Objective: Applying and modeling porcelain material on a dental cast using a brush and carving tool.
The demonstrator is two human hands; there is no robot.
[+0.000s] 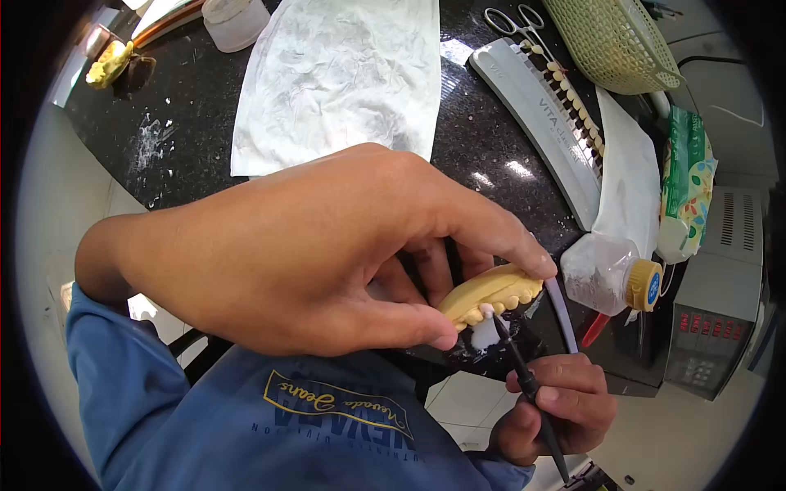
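My left hand [327, 254] grips a yellow dental cast [495, 290] at both ends, thumb at the near end and a finger at the far end. The cast has a row of teeth, one of them white [486, 311]. My right hand [557, 405], low on the right, holds a slim black pen-like tool [514, 354], its tip at or very near that white tooth; I cannot tell if they touch. A white patch of material [483, 334] lies on the dark surface below the cast. A pale slim strip [563, 315] lies just right of the cast.
The black worktop [172, 155] bears a white cloth [336, 82], jar [233, 20], shade guide [540, 131], scissors [516, 23], green basket [606, 45], paper [622, 172], wipes pack [686, 180], yellow-capped bottle [606, 274] and yellow lump [106, 64]. A grey appliance [716, 311] stands at the right.
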